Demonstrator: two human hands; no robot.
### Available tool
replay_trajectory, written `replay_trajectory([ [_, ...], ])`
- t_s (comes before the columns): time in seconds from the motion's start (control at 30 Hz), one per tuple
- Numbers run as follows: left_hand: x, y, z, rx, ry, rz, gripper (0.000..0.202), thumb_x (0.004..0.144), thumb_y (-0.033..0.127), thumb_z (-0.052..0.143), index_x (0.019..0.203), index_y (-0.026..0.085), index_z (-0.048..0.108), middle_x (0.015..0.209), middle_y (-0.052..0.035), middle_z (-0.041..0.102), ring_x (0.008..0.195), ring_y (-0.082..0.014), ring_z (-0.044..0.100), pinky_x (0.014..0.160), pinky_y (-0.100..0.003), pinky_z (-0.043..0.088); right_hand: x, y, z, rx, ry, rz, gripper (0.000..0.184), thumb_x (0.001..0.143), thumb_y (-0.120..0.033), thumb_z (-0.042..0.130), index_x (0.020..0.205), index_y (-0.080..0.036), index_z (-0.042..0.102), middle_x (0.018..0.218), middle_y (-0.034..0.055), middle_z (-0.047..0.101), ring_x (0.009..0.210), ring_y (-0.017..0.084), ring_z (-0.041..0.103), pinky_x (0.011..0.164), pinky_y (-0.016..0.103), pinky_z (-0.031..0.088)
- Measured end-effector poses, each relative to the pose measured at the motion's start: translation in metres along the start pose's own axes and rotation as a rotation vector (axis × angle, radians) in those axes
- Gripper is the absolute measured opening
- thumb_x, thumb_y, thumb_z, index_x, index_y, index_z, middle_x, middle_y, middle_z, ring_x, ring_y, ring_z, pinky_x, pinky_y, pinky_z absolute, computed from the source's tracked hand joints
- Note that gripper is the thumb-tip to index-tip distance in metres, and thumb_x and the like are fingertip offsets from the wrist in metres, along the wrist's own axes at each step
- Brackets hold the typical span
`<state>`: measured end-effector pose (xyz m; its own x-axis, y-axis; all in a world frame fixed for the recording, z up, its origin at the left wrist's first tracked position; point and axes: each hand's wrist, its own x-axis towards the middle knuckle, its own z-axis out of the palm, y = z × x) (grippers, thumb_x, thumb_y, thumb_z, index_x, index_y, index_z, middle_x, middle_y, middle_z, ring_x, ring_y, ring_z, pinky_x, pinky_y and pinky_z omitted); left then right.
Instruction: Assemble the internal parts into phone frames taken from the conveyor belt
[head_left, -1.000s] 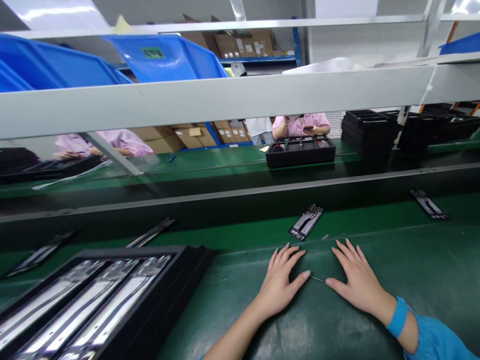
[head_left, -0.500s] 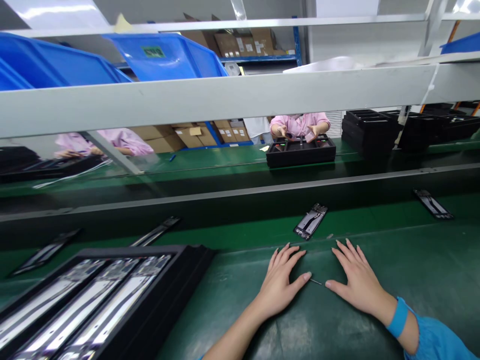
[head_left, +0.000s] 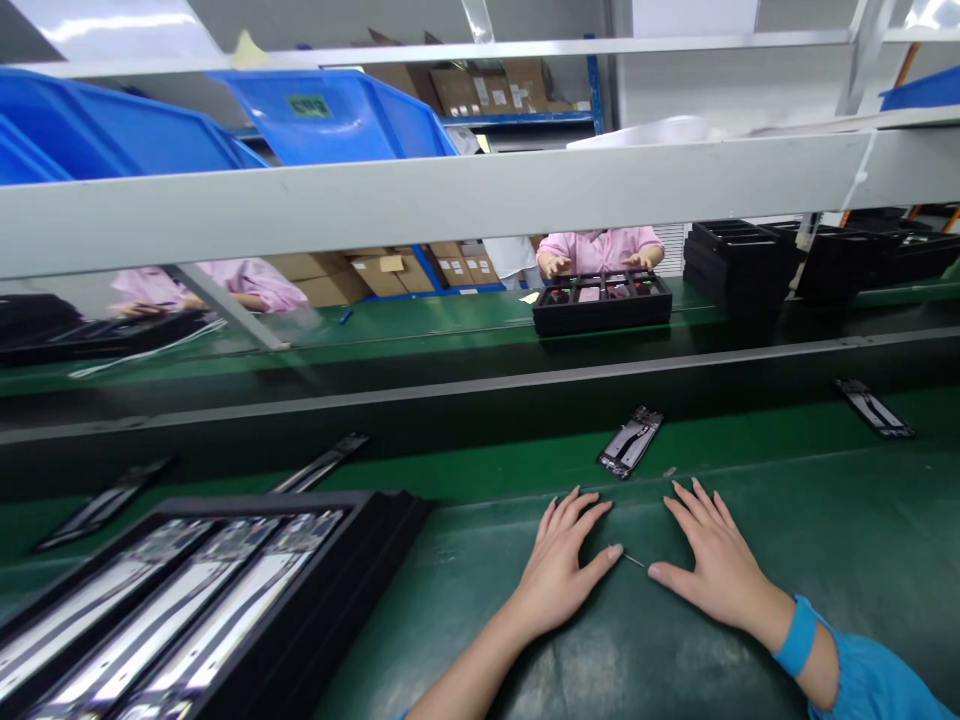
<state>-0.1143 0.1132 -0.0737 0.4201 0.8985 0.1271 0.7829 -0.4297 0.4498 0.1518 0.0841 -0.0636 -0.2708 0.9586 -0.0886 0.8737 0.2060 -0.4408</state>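
My left hand (head_left: pixel 564 560) lies palm down on the green work surface (head_left: pixel 450 620), fingers stretched forward. Across from it my right hand (head_left: pixel 716 560) rests the same way, with a blue band (head_left: pixel 796 636) at the wrist. Between the two thumbs is a thin metal pin (head_left: pixel 634 560), its near end close to my left thumb; whether they touch I cannot tell. Beyond my fingertips an opened phone body (head_left: pixel 630 441) with a pale plate and a black strip lies on a green belt (head_left: pixel 480 470).
A black tray (head_left: pixel 375 560) with several phone bodies stands at left. More phone bodies lie on the belt, one far right (head_left: pixel 874 408). A grey shelf beam (head_left: pixel 450 195) crosses above, under blue bins (head_left: pixel 352 115). Opposite, a person in pink has both hands over a black tray (head_left: pixel 600 318).
The phone bodies on the belt have shifted slightly right. My hands have stayed in place. Across the way, the person's hands have let go of what they held and moved apart above the tray.
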Motion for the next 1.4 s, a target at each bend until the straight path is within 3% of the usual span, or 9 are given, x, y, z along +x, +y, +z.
replay_trajectory([
  [0.27, 0.0000, -0.0015, 0.0019, 0.017, 0.008, 0.018, 0.051, 0.094, 0.051, 0.058, 0.142, 0.032, 0.052, 0.150, -0.0054, 0.048, 0.147, -0.0330, 0.034, 0.122, -0.063, 0.022, 0.0013, -0.0018, -0.0005, -0.020, -0.005, 0.014, 0.087, 0.088, -0.066, 0.059, 0.158, -0.020, 0.037, 0.166, 0.0018, 0.019, 0.154, 0.028, 0.004, 0.126, 0.049, 0.004],
  [0.53, -0.0006, -0.0015, 0.0016, -0.008, 0.015, 0.024, 0.057, 0.092, 0.054, 0.062, 0.143, 0.034, 0.050, 0.149, -0.0064, 0.048, 0.146, -0.0341, 0.035, 0.121, -0.064, 0.021, 0.0011, -0.0003, 0.0000, 0.000, -0.014, -0.003, 0.094, 0.082, -0.069, 0.065, 0.158, -0.021, 0.037, 0.166, 0.0020, 0.018, 0.154, 0.029, 0.004, 0.126, 0.050, 0.004],
  [0.7, -0.0010, 0.0015, -0.0014, -0.029, 0.025, 0.039, 0.028, 0.089, 0.047, 0.067, 0.112, 0.030, 0.068, 0.143, -0.0055, 0.051, 0.144, -0.0346, 0.037, 0.120, -0.065, 0.023, 0.0011, 0.0003, -0.0010, 0.012, 0.002, 0.003, 0.089, 0.084, -0.066, 0.064, 0.156, -0.020, 0.040, 0.165, 0.0041, 0.023, 0.154, 0.031, 0.005, 0.125, 0.051, 0.006],
  [0.8, -0.0013, 0.0035, -0.0028, -0.031, -0.006, 0.028, 0.020, 0.088, 0.044, 0.069, 0.100, 0.028, 0.068, 0.142, -0.0045, 0.051, 0.144, -0.0347, 0.036, 0.120, -0.066, 0.021, 0.0010, 0.0006, -0.0008, 0.021, 0.006, 0.000, 0.087, 0.086, -0.067, 0.062, 0.156, -0.020, 0.040, 0.165, 0.0049, 0.024, 0.153, 0.031, 0.007, 0.125, 0.051, 0.006],
  [1.4, -0.0007, 0.0049, -0.0039, -0.039, -0.024, 0.017, 0.023, 0.090, 0.047, 0.066, 0.101, 0.028, 0.066, 0.143, -0.0051, 0.050, 0.145, -0.0339, 0.035, 0.120, -0.066, 0.019, 0.0005, 0.0009, 0.0003, 0.012, 0.030, -0.009, 0.084, 0.091, -0.071, 0.052, 0.156, -0.020, 0.041, 0.164, 0.0052, 0.025, 0.153, 0.031, 0.009, 0.125, 0.051, 0.008],
])
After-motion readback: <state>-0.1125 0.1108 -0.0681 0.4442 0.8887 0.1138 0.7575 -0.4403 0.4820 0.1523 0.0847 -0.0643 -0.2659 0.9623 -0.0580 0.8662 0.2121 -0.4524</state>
